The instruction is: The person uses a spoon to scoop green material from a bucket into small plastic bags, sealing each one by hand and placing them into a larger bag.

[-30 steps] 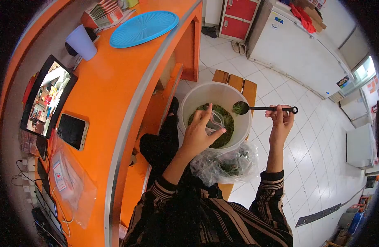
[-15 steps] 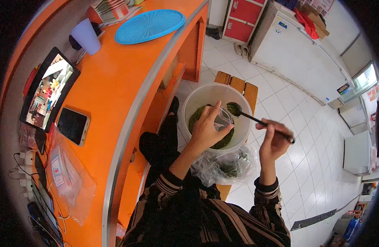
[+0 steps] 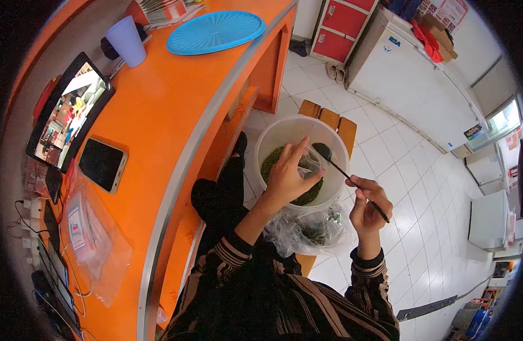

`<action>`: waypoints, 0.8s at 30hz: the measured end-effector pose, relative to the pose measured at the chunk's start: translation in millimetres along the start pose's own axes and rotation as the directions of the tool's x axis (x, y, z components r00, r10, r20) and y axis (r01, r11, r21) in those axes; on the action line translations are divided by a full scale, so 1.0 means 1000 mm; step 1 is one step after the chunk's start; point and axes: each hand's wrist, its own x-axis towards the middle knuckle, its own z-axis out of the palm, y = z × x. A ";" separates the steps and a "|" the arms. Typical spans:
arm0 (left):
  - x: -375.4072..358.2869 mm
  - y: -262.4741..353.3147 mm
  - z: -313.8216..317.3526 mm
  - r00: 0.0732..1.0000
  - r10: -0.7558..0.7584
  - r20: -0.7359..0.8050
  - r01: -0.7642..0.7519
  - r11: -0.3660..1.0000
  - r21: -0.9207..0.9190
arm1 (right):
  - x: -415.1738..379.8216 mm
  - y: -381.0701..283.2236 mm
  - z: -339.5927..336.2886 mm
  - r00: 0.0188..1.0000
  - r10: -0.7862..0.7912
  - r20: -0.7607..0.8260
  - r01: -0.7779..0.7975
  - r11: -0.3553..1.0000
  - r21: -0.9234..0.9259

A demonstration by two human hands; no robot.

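My left hand (image 3: 287,181) is over a translucent white bucket (image 3: 340,182), its thumb and fingers spreading the mouth of a small clear plastic bag (image 3: 311,163). Chopped green herbs (image 3: 269,165) lie in the bottom of the bucket, partly hidden by this hand. In my right hand (image 3: 370,209), outside the rim on the right, is the handle of a long black spoon (image 3: 342,171). The spoon's bowl is inside the bucket's outline, beside the bag's mouth, and looks dark. A larger clear plastic bag (image 3: 307,230) with green stuff in it lies against the bucket's near side.
The bucket stands on a wooden slatted stool (image 3: 329,117). To the left runs an orange counter (image 3: 153,108) holding a blue lid (image 3: 216,33), a purple cup (image 3: 126,42), a phone (image 3: 102,165), a lit tablet (image 3: 70,113) and plastic bags (image 3: 91,233). A white chest freezer (image 3: 409,85) stands beyond.
The spoon's bowl, earlier carrying green herbs, has turned and now looks dark. My right hand has shifted slightly left and down. My left hand keeps its hold on the small bag.
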 end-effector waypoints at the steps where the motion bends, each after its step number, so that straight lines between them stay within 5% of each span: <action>1: 0.000 -0.002 -0.001 1.000 0.006 0.008 -0.006 1.000 -0.001 | -0.001 0.003 0.000 0.999 0.009 -0.048 -0.008 1.000 0.019; 2: -0.001 -0.004 -0.002 1.000 0.012 0.016 -0.012 1.000 -0.002 | -0.001 0.007 0.001 0.995 0.019 -0.096 -0.015 0.999 0.038; 4: -0.004 -0.024 0.003 1.000 -0.020 -0.013 0.018 0.993 -0.120 | 0.006 0.008 0.015 0.892 0.303 -0.335 -0.237 0.945 0.224; 6: -0.005 -0.035 -0.004 0.998 -0.050 -0.037 0.040 0.971 -0.236 | 0.010 0.017 0.016 0.824 0.552 -0.126 -0.564 0.821 -0.087; 7: -0.005 -0.031 -0.020 0.948 -0.274 0.161 0.315 0.742 -0.592 | 0.002 0.034 0.018 0.818 0.571 0.071 -0.550 0.812 -0.197; 8: -0.004 -0.024 -0.032 0.827 -0.375 0.419 0.541 0.331 -0.773 | -0.008 0.046 0.028 0.646 0.737 0.200 -0.722 0.675 -0.152; 9: -0.004 -0.013 -0.039 0.847 -0.365 0.386 0.486 0.238 -0.841 | -0.021 0.058 0.038 0.670 0.657 0.344 -0.669 0.736 -0.102; 11: -0.002 -0.005 -0.053 0.853 -0.370 0.368 0.475 0.258 -0.842 | -0.038 0.072 0.053 0.681 0.556 0.476 -0.617 0.786 -0.036; 13: -0.004 -0.013 -0.059 0.890 -0.321 0.323 0.420 0.303 -0.855 | -0.041 0.074 0.063 0.489 0.412 0.769 -0.438 0.878 -0.192; 17: -0.005 -0.021 -0.065 0.949 -0.194 0.248 0.287 0.205 -0.936 | -0.035 0.074 0.067 0.506 0.300 0.809 -0.329 0.934 -0.141; 20: 0.000 0.001 -0.066 0.906 -0.357 0.226 0.303 0.178 -0.936 | -0.029 0.072 0.062 0.440 0.401 0.804 -0.548 0.829 -0.113; 21: -0.002 -0.005 -0.067 0.906 -0.358 0.227 0.305 0.177 -0.936 | -0.031 0.076 0.060 0.511 0.448 0.734 -0.638 0.769 -0.026; 24: -0.006 -0.018 -0.071 0.941 -0.190 0.281 0.321 0.228 -0.919 | -0.028 0.080 0.046 0.562 0.613 0.555 -0.793 0.590 0.151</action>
